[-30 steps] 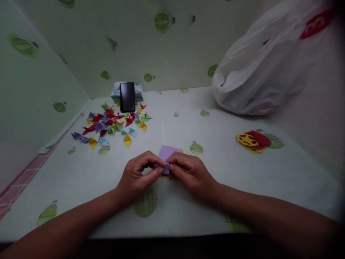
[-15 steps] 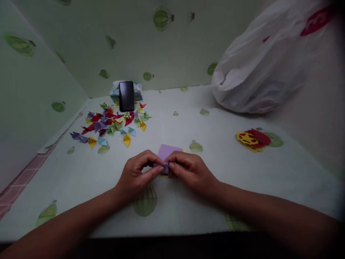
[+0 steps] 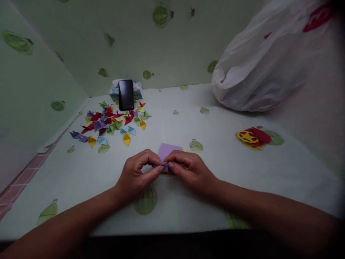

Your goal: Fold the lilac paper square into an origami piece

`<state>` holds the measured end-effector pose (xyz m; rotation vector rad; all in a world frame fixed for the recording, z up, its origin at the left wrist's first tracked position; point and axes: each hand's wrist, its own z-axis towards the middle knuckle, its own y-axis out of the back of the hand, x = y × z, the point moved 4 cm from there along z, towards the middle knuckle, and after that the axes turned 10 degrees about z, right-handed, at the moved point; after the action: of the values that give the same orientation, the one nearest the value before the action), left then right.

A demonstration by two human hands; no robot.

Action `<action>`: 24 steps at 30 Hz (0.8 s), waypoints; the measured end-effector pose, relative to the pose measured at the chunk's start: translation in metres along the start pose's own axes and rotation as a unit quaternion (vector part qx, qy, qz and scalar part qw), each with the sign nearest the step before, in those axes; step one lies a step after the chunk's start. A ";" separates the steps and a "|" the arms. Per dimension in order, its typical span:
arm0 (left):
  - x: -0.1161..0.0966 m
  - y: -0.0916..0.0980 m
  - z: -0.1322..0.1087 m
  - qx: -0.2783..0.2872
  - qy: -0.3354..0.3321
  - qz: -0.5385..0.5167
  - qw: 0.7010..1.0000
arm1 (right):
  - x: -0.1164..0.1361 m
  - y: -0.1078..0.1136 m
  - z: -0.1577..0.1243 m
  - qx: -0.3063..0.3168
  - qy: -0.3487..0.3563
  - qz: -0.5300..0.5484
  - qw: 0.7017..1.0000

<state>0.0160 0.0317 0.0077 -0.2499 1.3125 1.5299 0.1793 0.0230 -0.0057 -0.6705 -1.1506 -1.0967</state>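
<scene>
A small purple paper piece (image 3: 165, 167) is pinched between the fingertips of both hands at the table's middle. My left hand (image 3: 137, 176) grips its left side with thumb and forefinger. My right hand (image 3: 190, 171) holds its right side, fingers curled over it. Just behind the fingers lies a stack of square paper with a purple sheet (image 3: 168, 149) on top and a yellow edge showing beneath. Most of the pinched piece is hidden by my fingers.
A pile of folded coloured paper pieces (image 3: 113, 122) lies at the back left. A black phone (image 3: 125, 94) leans on a small box behind it. A white plastic bag (image 3: 258, 72) fills the back right. Red and yellow paper pieces (image 3: 252, 137) lie at the right.
Both hands stay in place on the purple piece; the fingers have shifted only slightly, the right fingertips closing a little nearer the left.
</scene>
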 end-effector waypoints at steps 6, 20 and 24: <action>0.002 -0.002 -0.001 0.008 0.024 -0.010 1.000 | -0.001 0.000 0.001 0.006 -0.011 0.011 1.000; 0.005 -0.003 -0.001 0.014 0.035 -0.003 0.999 | -0.005 0.000 0.001 0.011 -0.029 0.015 0.999; 0.003 -0.003 -0.001 0.018 0.020 0.007 1.000 | -0.006 0.001 0.001 0.017 -0.030 0.010 0.999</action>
<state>0.0167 0.0326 0.0032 -0.2495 1.3748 1.5176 0.1796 0.0262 -0.0108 -0.6909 -1.2099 -1.0444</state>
